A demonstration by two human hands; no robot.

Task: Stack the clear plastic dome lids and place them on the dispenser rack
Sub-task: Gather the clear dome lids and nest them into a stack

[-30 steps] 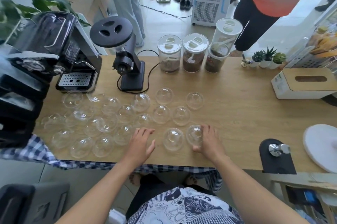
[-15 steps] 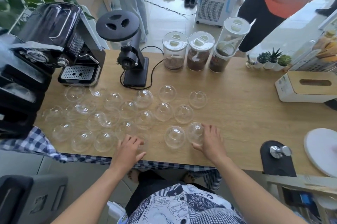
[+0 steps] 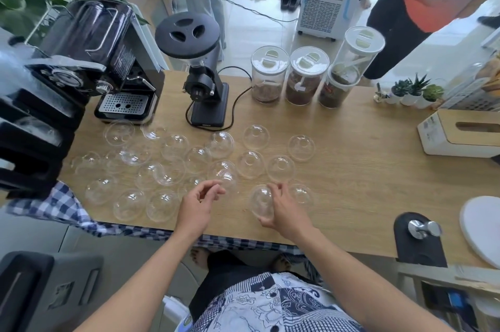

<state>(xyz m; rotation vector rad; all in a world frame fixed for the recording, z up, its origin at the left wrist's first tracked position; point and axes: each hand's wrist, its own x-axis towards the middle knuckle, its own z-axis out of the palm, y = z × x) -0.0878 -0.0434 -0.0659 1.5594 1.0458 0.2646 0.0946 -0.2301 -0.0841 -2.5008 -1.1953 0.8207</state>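
Several clear plastic dome lids lie scattered over the wooden counter, most of them left of centre. My right hand holds one dome lid tilted just above the counter near the front edge. Another lid sits just right of that hand. My left hand hovers with curled fingers, its fingertips at the lower rim of a dome lid; whether it grips that lid is unclear. A black rack stands at the counter's left end.
An espresso machine and a black grinder stand at the back left, three jars at the back centre. A tissue box, small plants, a tamper on a black mat and a white disc are at right. People stand beyond the counter.
My right hand has moved from the right-hand lid to the one beside it and tipped it up off the counter. My left hand has lifted and curled its fingers.
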